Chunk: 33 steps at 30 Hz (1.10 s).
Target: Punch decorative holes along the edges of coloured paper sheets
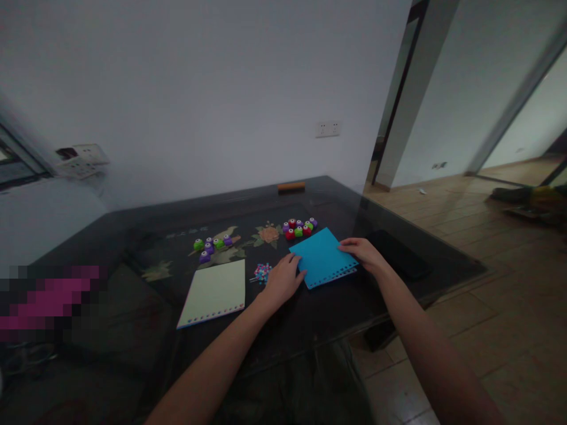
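Blue punched sheets (pixel 326 257) are held between my two hands above the dark table, with a row of holes along the near edge. My left hand (pixel 284 275) pinches their left edge, and my right hand (pixel 364 254) grips the right edge between thumb and fingers. At least two layers show, slightly apart at the near side. Left of my left hand is a small heap of pink, blue and white pieces (pixel 262 272), too small to name. Farther left lies a stack of pale cream punched sheets (pixel 217 289), its holes facing me.
Behind the sheets sit red, green and purple pieces with eye-like white spots (pixel 299 231); a similar green and purple group (pixel 209 248) is farther left. A brown block (pixel 291 187) is at the table's back, a flat black object (pixel 398 254) at right.
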### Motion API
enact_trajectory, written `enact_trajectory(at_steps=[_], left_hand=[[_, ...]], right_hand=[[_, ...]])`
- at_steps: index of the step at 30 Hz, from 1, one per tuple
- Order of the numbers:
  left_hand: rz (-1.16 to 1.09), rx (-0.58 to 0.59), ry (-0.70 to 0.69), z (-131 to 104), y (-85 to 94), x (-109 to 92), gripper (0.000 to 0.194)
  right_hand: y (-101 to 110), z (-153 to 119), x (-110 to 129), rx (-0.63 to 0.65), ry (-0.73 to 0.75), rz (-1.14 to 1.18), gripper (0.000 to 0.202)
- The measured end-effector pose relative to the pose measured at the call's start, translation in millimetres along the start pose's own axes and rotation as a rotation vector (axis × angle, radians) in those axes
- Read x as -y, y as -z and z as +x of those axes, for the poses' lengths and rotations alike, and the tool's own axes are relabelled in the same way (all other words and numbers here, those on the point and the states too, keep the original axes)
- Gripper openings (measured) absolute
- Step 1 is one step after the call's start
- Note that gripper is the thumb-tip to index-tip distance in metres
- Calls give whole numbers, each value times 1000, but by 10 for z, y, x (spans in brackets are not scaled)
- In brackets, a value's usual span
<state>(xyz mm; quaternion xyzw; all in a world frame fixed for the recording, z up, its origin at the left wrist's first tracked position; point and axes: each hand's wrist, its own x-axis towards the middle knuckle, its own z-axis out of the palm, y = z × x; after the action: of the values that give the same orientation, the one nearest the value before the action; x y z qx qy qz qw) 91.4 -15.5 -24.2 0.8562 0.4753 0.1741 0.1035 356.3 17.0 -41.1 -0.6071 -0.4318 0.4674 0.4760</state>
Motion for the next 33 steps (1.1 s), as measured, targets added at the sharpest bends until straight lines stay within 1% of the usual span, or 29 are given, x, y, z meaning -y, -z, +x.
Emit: enact_trajectory(at_steps=[15, 24, 28, 33], left_hand=[[48, 5, -11, -1, -66, 5, 42], [51, 7, -28, -6, -39, -1, 42], [53, 15, -27, -8, -36, -6, 41], [62, 19, -25, -6, -35, -6, 41]], right_hand=[[-12, -9, 13, -25, 27, -50, 28], [-30, -25, 23, -22, 27, -49, 27], [-39, -50, 43, -23, 14, -92, 26], [-26, -105, 96, -8, 43, -140, 26]])
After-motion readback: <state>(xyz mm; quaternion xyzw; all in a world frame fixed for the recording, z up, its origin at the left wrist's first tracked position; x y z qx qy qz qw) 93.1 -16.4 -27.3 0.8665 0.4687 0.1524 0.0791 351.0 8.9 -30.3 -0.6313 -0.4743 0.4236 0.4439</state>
